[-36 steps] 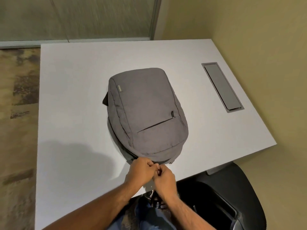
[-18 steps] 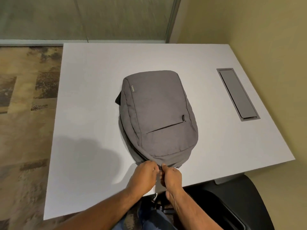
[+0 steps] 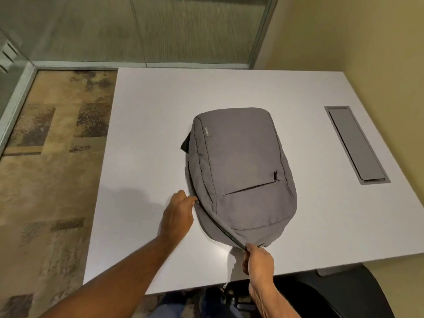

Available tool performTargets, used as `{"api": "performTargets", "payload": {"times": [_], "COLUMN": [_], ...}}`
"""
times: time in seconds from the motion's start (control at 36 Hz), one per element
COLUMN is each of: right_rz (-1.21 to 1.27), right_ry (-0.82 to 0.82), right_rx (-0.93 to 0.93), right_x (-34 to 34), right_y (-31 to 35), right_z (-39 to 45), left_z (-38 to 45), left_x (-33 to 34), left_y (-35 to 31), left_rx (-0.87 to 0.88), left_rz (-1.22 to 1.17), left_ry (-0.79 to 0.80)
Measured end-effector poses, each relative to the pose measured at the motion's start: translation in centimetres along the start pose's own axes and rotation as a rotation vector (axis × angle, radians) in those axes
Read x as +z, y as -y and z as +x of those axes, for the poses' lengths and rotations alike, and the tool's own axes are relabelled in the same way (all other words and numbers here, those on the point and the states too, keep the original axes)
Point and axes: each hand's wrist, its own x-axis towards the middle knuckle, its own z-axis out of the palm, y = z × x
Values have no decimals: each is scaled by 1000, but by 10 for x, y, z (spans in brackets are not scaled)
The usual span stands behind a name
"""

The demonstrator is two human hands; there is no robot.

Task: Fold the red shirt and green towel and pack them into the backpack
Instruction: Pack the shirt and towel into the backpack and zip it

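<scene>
Half a second ago both hands were pinched close together at the near end of the backpack [image 3: 243, 171]; now the left hand [image 3: 177, 216] is up along the bag's left side, fingers curled and pinching at the zipper line [image 3: 218, 226], though the pull itself is too small to see, while the right hand [image 3: 258, 260] pinches the near corner of the bag to hold it steady. I think the main zipper is being moved along the side, but I cannot tell if the bag is being opened or closed. No red shirt and no green towel show anywhere, so I cannot tell if they are packed inside or not here yet. Lying flat, the gray bag sits in the middle of the white bench [image 3: 149, 125]. A gray cover plate [image 3: 355, 145] sits in the bench well off to the right, and a black chair [image 3: 339, 292] is below the near edge. Nothing blocks the hands
</scene>
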Motion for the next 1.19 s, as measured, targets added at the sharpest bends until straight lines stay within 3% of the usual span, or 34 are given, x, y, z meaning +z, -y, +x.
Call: {"api": "performTargets", "payload": {"times": [0.28,0.58,0.75,0.83,0.89,1.06,1.19], "right_rz": [-37,-240,-685,-955,-1028,-783,-983], "right_ry": [-15,-50,94,94,6,-215,-218], "right_rx": [0,-48,-95,-281,-446,-1056,-1059], "right_x": [-1,-4,-16,-19,-19,-11,-13], "right_y": [-1,11,26,58,90,176,224], "right_z": [0,-4,-4,-14,-18,35,105], "left_z": [74,118,124,130,136,141,135], "left_x": [-6,-11,-4,-4,-4,15,35], "left_y": [13,21,14,-9,-35,-100,-112], "left_rx": [-106,-181,-186,-194,-165,65,32], "left_rz": [141,185,210,135,79,119,222], "left_ry": [5,24,-102,-200,-206,-31,189]}}
